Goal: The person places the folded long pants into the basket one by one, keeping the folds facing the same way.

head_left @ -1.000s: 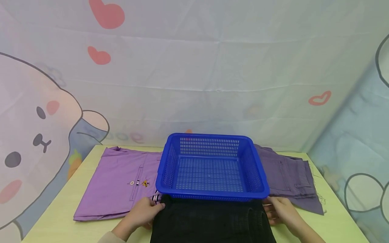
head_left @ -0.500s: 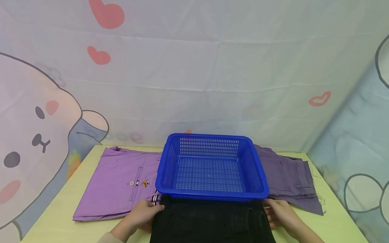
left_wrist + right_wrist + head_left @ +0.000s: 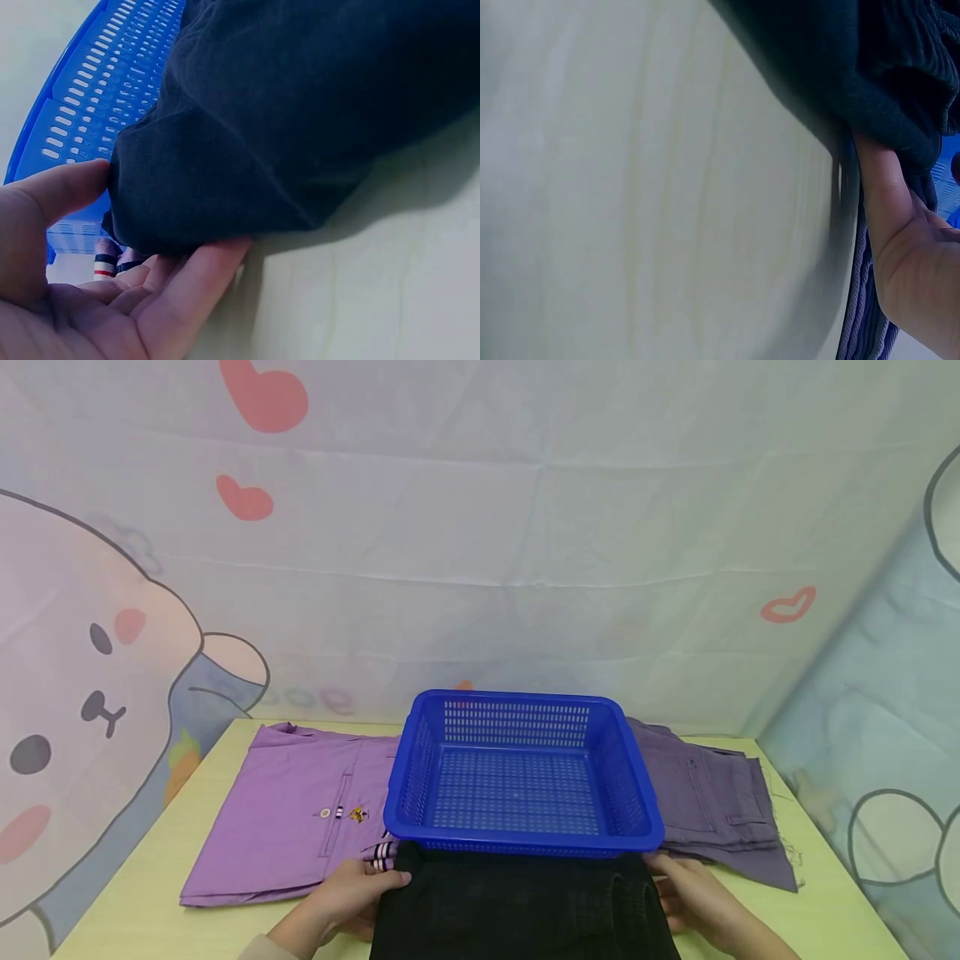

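Note:
Folded black pants lie along the front of the blue basket, their far edge against it. At their far left corner my left hand grips the cloth. In the left wrist view the thumb lies at the edge and the other fingers reach under the fabric. My right hand holds the opposite far corner, with a finger tucked under the cloth in the right wrist view. A gathered, ribbed band shows there. The near part of the pants is cut off by the head view.
Folded lilac pants lie left of the basket, with a small embroidered emblem and striped trim. Folded grey-purple pants with frayed threads lie to the right. Behind the pale yellow table hangs a printed cloth backdrop.
My left hand has shifted very slightly nearer at the corner of the black pants. The pants, the basket and my right hand look almost unmoved.

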Demonstrator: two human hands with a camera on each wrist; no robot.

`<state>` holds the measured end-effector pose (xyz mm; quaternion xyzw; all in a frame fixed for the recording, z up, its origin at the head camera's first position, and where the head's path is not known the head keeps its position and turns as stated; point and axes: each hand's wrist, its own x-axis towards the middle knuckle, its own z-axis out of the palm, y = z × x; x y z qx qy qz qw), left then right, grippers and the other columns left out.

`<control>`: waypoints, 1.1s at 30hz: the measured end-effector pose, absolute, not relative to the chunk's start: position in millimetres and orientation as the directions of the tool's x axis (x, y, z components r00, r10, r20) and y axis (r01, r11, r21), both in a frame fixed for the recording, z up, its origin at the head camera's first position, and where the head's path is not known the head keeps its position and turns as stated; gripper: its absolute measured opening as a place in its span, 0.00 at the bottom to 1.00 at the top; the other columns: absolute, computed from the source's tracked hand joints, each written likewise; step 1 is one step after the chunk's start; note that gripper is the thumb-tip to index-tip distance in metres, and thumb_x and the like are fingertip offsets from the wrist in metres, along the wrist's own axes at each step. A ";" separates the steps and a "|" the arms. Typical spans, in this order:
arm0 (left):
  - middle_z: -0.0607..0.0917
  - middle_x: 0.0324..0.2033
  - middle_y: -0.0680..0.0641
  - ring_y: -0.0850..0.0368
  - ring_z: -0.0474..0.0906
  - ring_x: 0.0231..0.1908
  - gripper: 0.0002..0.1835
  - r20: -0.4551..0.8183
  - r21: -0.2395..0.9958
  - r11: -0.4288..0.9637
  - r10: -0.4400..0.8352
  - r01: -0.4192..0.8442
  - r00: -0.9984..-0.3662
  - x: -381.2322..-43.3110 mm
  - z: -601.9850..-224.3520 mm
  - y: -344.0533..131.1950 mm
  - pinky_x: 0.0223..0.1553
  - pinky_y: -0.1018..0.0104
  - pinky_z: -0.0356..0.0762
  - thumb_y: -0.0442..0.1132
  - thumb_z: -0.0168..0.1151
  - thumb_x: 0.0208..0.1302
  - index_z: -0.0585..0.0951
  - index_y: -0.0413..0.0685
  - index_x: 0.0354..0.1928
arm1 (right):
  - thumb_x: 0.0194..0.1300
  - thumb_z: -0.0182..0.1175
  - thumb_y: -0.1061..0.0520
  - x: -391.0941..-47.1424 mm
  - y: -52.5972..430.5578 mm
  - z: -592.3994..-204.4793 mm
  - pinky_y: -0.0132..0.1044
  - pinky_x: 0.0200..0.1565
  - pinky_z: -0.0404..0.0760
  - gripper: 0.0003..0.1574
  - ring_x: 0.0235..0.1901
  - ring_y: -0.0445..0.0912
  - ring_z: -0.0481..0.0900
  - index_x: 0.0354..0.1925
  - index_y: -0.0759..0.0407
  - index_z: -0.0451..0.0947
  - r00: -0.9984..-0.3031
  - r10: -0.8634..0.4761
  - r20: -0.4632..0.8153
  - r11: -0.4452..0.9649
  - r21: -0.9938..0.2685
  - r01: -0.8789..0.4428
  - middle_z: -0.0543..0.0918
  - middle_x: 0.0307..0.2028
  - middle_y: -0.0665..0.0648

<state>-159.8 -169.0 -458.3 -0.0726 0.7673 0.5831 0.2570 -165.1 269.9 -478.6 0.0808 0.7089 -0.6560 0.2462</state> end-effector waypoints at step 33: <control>0.83 0.25 0.46 0.57 0.80 0.26 0.20 -0.500 0.860 0.274 0.277 -0.431 -0.821 -156.1 -463.1 -168.2 0.29 0.58 0.80 0.46 0.63 0.52 0.74 0.34 0.34 | 0.59 0.58 0.49 -155.2 250.9 -458.4 0.46 0.49 0.74 0.44 0.51 0.50 0.73 0.66 0.62 0.51 -0.792 -0.477 -0.383 0.379 -0.902 0.208 0.69 0.57 0.61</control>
